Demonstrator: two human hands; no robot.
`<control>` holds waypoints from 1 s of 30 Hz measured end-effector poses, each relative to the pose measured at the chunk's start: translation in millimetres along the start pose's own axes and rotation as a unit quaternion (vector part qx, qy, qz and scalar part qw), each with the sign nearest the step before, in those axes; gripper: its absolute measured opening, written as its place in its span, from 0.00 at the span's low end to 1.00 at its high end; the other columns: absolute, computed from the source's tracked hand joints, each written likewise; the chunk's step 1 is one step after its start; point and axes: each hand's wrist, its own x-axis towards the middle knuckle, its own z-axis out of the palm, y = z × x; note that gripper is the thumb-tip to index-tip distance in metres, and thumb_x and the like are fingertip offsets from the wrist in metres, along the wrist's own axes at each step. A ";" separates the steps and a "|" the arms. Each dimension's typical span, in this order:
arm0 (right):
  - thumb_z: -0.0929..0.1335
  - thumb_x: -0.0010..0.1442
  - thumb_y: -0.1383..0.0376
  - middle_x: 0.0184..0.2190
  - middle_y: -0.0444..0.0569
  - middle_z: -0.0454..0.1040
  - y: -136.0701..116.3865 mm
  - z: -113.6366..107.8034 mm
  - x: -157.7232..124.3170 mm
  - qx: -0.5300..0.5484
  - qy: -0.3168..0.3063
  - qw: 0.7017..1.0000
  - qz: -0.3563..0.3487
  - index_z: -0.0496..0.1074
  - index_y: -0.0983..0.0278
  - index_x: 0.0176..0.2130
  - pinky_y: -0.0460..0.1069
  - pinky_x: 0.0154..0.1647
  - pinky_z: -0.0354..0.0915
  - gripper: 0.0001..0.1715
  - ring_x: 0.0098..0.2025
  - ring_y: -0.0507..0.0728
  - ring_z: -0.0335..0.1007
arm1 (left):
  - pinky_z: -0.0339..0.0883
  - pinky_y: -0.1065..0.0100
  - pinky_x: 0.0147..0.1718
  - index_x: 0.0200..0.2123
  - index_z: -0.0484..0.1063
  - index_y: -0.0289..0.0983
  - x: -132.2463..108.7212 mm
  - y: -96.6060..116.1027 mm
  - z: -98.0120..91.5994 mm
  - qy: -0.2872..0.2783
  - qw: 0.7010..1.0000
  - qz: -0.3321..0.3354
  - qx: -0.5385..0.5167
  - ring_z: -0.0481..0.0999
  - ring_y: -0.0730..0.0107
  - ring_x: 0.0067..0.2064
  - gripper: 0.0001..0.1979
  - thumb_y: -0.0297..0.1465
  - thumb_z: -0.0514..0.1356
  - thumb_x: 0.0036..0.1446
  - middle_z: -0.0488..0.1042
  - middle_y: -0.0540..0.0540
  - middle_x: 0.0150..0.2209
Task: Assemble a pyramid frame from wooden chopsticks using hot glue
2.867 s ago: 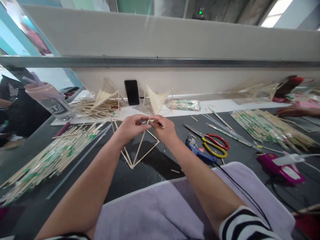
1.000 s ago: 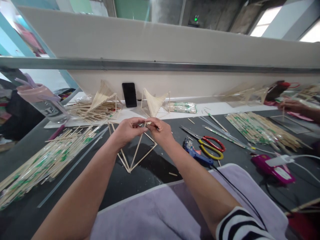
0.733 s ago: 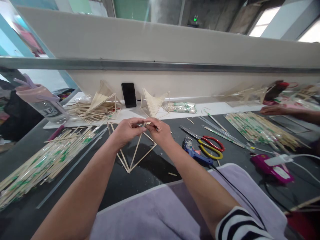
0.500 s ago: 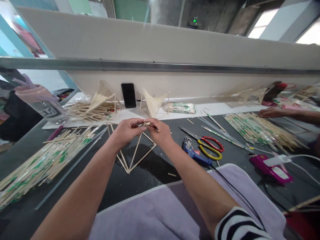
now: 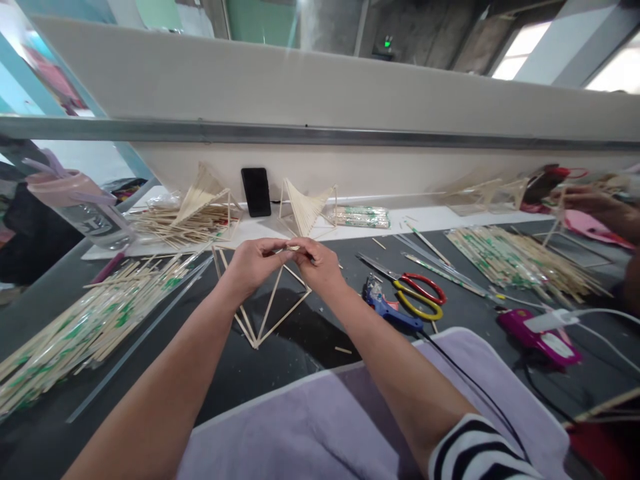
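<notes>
A frame of thin wooden sticks stands on the dark table in front of me, one corner pointing towards me. At its top, my left hand and my right hand meet with fingertips pinched together on the sticks. The exact joint between the fingers is mostly hidden. To the right of my right hand lie a blue glue gun and scissors with one red and one yellow handle. Behind my hands a stick model with a fan of sticks leans near the wall.
Bundles of wrapped sticks lie at the left and right. A phone leans on the wall; a pink-lided bottle stands far left. A purple towel covers the front edge. Another person's hand holds a stick frame at right.
My hands stay almost still at the top of the frame. At the right, the other person's hand has lifted away from the stick bundle and now holds a stick frame.
</notes>
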 end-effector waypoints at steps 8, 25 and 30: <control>0.65 0.56 0.68 0.35 0.44 0.76 2.3 1.7 -0.6 0.000 0.002 1.000 0.017 0.73 0.59 0.41 0.47 0.37 0.65 0.12 0.34 0.52 0.71 | 0.67 0.68 0.36 0.39 0.78 0.36 -3.4 16.1 -0.3 0.015 0.999 -0.005 0.051 0.75 0.63 0.38 0.15 0.38 0.59 0.52 0.79 0.47 0.35; 0.66 0.55 0.68 0.36 0.43 0.76 -2.7 -0.5 1.2 0.033 -0.011 0.998 0.043 0.72 0.59 0.40 0.45 0.35 0.65 0.12 0.30 0.50 0.70 | 0.65 0.70 0.34 0.41 0.77 0.37 -2.8 15.7 0.7 0.027 0.992 0.005 0.119 0.75 0.65 0.34 0.15 0.36 0.57 0.53 0.79 0.47 0.34; 0.66 0.54 0.69 0.36 0.44 0.76 -3.2 -1.2 1.5 0.039 -0.017 0.998 0.049 0.72 0.61 0.40 0.45 0.34 0.64 0.12 0.31 0.49 0.70 | 0.65 0.69 0.34 0.41 0.77 0.36 -2.3 11.7 3.0 0.035 0.990 0.001 0.137 0.75 0.65 0.34 0.16 0.36 0.57 0.52 0.79 0.47 0.34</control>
